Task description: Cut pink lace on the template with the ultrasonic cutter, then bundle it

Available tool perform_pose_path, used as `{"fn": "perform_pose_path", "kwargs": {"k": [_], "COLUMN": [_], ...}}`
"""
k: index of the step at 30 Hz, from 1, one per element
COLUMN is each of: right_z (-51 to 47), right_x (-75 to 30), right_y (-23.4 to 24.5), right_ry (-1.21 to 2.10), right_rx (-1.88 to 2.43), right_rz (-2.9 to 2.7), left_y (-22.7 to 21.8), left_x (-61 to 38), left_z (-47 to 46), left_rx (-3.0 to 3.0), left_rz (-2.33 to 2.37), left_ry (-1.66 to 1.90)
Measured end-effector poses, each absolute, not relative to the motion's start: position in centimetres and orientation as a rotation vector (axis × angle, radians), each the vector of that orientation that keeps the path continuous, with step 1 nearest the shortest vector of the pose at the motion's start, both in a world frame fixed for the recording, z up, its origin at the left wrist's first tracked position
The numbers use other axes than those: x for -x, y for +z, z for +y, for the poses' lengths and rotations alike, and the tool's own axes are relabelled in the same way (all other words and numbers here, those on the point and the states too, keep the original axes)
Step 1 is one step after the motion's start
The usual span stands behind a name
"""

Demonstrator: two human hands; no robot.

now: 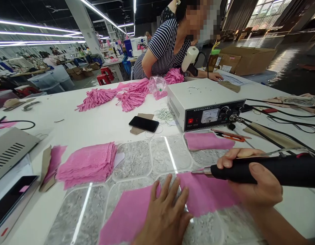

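My right hand [259,183] is closed around a black ultrasonic handpiece [249,168]. Its tapered metal tip [202,172] points left and meets the upper edge of a pink fabric piece [208,194]. My left hand [166,211] lies flat with fingers spread, its fingertips by the left side of that piece. Under and beside the left hand is another pink fabric piece [129,212]. Both pieces lie on a clear, grey-patterned mat [133,158]. A stack of pink fabric pieces [88,163] sits at the mat's upper left, and a pink strip [208,140] lies near its top right.
A grey control box [208,98] with cables stands behind the mat, orange-handled snips [231,136] beside it. A phone [144,124] and pink fabric bundles [133,97] lie farther back. Across the table leans a person in a striped top [162,44]. Another device [12,153] occupies the left.
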State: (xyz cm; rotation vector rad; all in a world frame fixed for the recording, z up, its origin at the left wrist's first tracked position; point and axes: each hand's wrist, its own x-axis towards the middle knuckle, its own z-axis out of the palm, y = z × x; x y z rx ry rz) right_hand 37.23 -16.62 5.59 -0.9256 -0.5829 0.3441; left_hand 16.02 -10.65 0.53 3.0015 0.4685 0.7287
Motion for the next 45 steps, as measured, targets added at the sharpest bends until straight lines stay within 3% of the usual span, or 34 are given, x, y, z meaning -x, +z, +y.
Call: {"fn": "perform_pose_path", "kwargs": {"k": [33,45], "right_z": [-17.5,-18.7], "right_x": [-39.5,-41.9], "right_y": [5.1,5.7], "right_ry": [0.285,0.119], "right_rx": [0.921,0.931], "right_rz": [-0.564,-0.449], "left_y": [-0.2,-0.2], "left_x": [-16.1,-16.1], "left_z": [-9.8,-9.6], "left_rx": [-3.107,-3.134], "left_rz": [0.353,0.305], "left_ry": [0.799,0.818]}}
